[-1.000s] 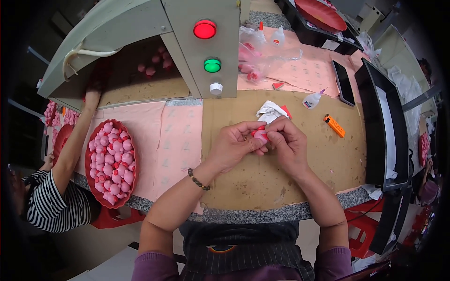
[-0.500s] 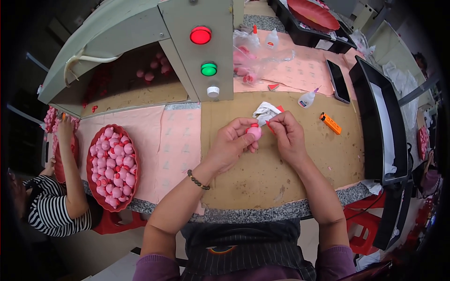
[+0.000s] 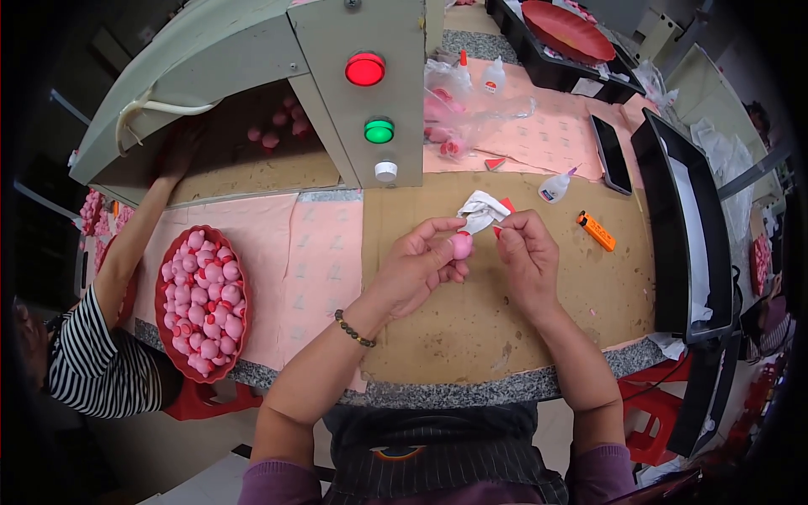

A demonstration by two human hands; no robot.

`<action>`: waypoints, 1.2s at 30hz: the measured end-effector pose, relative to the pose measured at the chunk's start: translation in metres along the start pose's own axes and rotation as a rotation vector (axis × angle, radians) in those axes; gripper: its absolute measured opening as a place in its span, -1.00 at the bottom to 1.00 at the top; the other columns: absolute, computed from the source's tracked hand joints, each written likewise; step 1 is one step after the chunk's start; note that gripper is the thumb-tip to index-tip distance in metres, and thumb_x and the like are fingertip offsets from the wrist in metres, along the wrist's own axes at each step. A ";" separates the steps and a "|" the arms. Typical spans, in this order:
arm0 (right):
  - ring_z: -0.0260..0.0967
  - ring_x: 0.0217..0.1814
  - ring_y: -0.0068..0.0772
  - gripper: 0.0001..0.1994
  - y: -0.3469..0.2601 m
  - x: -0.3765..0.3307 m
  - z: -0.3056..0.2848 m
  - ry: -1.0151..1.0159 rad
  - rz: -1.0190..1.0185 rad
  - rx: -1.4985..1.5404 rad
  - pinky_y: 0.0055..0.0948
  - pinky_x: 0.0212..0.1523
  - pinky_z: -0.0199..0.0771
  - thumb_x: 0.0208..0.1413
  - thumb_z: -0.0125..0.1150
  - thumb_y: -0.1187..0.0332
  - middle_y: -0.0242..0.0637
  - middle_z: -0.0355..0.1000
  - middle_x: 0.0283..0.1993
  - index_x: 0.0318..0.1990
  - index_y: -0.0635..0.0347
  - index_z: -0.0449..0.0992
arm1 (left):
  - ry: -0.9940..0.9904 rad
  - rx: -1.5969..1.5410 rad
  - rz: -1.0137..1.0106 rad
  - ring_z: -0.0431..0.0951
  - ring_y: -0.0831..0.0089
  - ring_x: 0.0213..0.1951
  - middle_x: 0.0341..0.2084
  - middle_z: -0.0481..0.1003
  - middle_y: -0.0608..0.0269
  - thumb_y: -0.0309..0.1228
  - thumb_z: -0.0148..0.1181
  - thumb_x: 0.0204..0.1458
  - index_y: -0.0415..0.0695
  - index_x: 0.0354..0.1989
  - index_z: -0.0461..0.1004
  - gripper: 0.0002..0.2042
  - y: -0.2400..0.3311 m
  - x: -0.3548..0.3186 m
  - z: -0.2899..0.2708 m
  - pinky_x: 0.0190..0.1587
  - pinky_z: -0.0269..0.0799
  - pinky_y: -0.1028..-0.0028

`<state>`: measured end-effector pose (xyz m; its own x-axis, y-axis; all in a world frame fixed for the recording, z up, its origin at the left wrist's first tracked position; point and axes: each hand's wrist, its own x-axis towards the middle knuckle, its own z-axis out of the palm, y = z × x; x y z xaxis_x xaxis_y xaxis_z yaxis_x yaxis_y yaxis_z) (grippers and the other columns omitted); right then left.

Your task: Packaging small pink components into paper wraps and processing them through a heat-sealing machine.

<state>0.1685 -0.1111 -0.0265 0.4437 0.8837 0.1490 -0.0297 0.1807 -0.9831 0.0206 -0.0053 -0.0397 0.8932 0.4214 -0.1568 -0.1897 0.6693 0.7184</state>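
Observation:
My left hand (image 3: 414, 265) is closed around a small round pink figure (image 3: 462, 245) with a red part on top, gripped between thumb and fingers. Just to its right, my right hand (image 3: 530, 252) pinches a tiny red piece (image 3: 497, 231), apart from the figure. Beyond both hands, a crumpled white cloth (image 3: 482, 208) lies on the brown cardboard (image 3: 454, 337), with a flat red item (image 3: 507, 204) beside it. Further right are a small white squeeze bottle (image 3: 554, 188) with a purple tip and an orange cutter-like tool (image 3: 596, 231).
A red basket (image 3: 245, 316) heaped with pink figures stands at left. Behind it is a grey machine (image 3: 337, 50) with lights; a co-worker's arm (image 3: 135, 231) reaches into its opening. A phone (image 3: 611, 156) and black tray (image 3: 652, 252) lie at right.
My right hand has shifted slightly right and down, widening the gap to the figure. The co-worker's arm has moved from the far left into the machine's opening.

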 end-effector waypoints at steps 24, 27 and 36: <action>0.34 -0.67 -0.27 -0.94 0.015 0.010 -0.001 0.027 -0.422 -1.128 -0.36 -0.64 0.28 0.03 0.07 0.51 -0.23 0.34 -0.63 -0.40 0.24 0.32 | 0.046 0.137 -0.017 0.27 0.58 -0.47 -0.38 0.36 0.27 -0.40 -0.24 0.23 -0.12 -0.18 0.26 -0.86 -0.015 -0.002 0.005 -0.41 0.21 0.61; 0.30 -0.71 -0.24 -0.89 0.012 0.007 0.009 0.174 -0.515 -0.753 -0.36 -0.68 0.27 -0.05 0.12 0.44 -0.28 0.27 -0.73 -0.46 0.18 0.30 | 0.068 0.064 -0.020 0.27 0.58 -0.47 -0.37 0.36 0.27 -0.43 -0.23 0.22 -0.12 -0.18 0.27 -0.88 -0.018 0.005 0.006 -0.41 0.21 0.61; 0.30 -0.70 -0.22 -0.91 0.025 0.009 0.001 0.119 -0.396 -1.096 -0.33 -0.67 0.27 -0.03 0.11 0.46 -0.26 0.30 -0.70 -0.46 0.18 0.31 | 0.031 0.042 -0.010 0.29 0.55 -0.47 -0.37 0.38 0.26 -0.48 -0.21 0.20 -0.14 -0.21 0.27 -0.90 -0.018 -0.001 0.005 -0.41 0.22 0.58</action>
<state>0.1712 -0.0982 -0.0499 0.3319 0.7928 0.5112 0.8915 -0.0864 -0.4447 0.0252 -0.0208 -0.0494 0.8819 0.4338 -0.1847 -0.1627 0.6476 0.7444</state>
